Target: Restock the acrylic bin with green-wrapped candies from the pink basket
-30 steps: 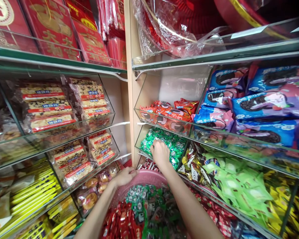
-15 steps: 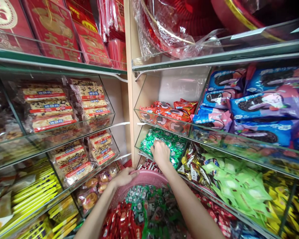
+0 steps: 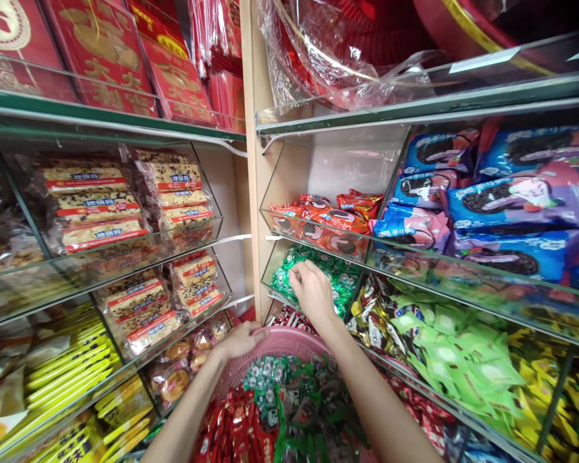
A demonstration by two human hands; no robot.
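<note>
My left hand [image 3: 241, 341] is closed over the far left rim of a pink plastic basket [image 3: 289, 341]. Inside the basket lie green-wrapped candies [image 3: 275, 382] and red-wrapped candies [image 3: 236, 424]. Above the basket's far side, my right hand [image 3: 312, 289] reaches into a clear bin of shiny green candies [image 3: 340, 273]. Its fingers are curled and bent down; whatever is between them is hidden. My right forearm passes over the basket's right side.
Right of the green candies are gold-brown wrapped candies [image 3: 369, 315] and light-green packets [image 3: 468, 360]. Red cookie packs [image 3: 328, 215] and blue cookie packs [image 3: 506, 199] fill bins above. A wooden post [image 3: 251, 161] divides the shelves; bagged bars [image 3: 96, 206] sit left.
My right hand has shifted slightly right and turned over the green candies, with its fingers curled in. My left hand stays on the basket's rim.
</note>
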